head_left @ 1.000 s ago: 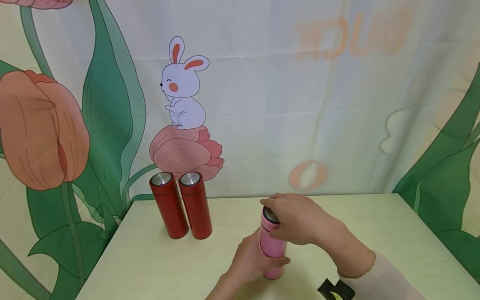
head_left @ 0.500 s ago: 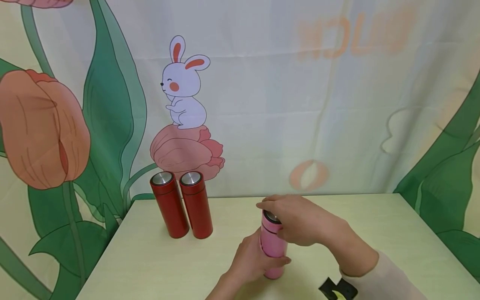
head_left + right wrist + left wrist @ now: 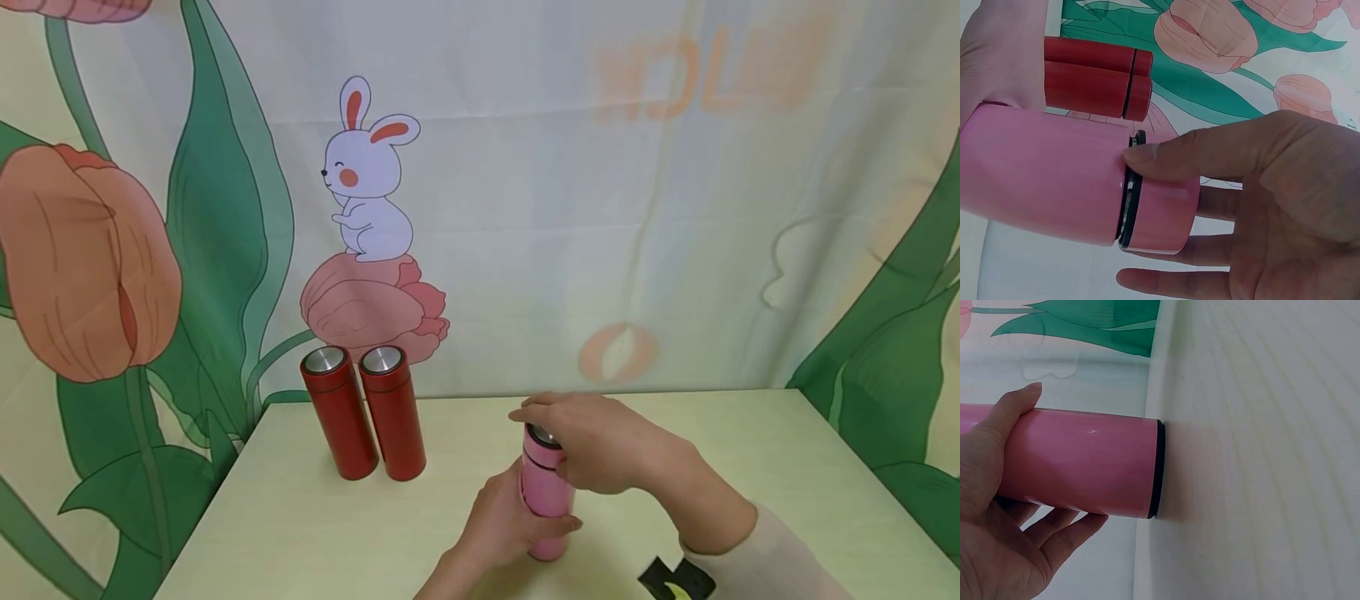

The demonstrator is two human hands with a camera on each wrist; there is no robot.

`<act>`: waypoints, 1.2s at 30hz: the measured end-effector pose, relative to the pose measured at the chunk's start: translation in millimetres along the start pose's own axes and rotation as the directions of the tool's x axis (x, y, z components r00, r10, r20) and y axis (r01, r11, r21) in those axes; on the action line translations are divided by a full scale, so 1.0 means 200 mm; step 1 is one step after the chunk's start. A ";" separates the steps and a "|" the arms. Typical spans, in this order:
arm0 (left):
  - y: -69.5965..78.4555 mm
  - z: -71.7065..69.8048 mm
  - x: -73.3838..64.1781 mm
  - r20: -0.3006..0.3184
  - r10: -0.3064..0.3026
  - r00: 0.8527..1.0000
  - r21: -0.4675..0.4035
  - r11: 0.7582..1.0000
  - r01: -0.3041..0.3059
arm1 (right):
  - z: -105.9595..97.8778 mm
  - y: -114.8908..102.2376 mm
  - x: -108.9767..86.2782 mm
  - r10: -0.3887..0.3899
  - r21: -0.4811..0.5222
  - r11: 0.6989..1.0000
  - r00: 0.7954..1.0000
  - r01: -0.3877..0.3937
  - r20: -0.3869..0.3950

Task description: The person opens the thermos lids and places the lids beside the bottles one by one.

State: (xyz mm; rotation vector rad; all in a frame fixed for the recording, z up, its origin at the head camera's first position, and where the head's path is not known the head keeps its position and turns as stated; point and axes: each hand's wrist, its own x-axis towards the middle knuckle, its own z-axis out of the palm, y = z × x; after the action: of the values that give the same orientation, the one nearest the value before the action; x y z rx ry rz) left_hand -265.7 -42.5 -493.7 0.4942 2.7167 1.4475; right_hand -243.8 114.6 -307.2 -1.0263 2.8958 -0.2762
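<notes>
A pink thermos [image 3: 546,492] stands upright on the table, its black-edged base right at the tabletop in the left wrist view. My left hand [image 3: 497,521] grips the body low down, thumb on one side and fingers round the other. Over the top, my right hand [image 3: 600,442] holds the pink lid [image 3: 1163,219], with the thumb near its lower edge and the fingers behind it. A narrow gap with a dark ring shows between lid and body in the right wrist view. The right palm hides part of the lid's silver top.
Two red thermoses [image 3: 341,425] with silver-topped lids stand side by side at the back left of the pale table [image 3: 300,533]. Behind the table hangs a backdrop cloth [image 3: 525,208] printed with a rabbit and tulips.
My right hand has turned slightly on the lid, its fingertips shifting a little left. The left hand and the thermos body stay in place.
</notes>
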 end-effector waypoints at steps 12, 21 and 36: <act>-0.01 0.00 0.00 -0.007 0.028 1.000 0.025 0.999 -0.028 | 0.01 0.01 0.00 0.075 0.017 0.997 0.997 -0.075 -0.020; -0.01 0.01 0.00 0.000 0.007 1.000 0.025 1.000 -0.007 | 0.02 0.00 0.01 0.165 -0.041 0.985 0.983 -0.169 -0.076; -0.01 0.01 0.00 -0.009 0.014 1.000 0.005 1.000 -0.014 | 0.03 -0.03 0.01 0.241 0.011 0.970 0.964 -0.241 -0.115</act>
State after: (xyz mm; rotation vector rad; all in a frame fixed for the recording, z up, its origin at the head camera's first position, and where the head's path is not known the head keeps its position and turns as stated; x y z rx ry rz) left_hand -265.5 -42.3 -495.4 0.5089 2.7304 1.4503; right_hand -240.6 108.5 -312.3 -0.6676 3.0852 -0.3267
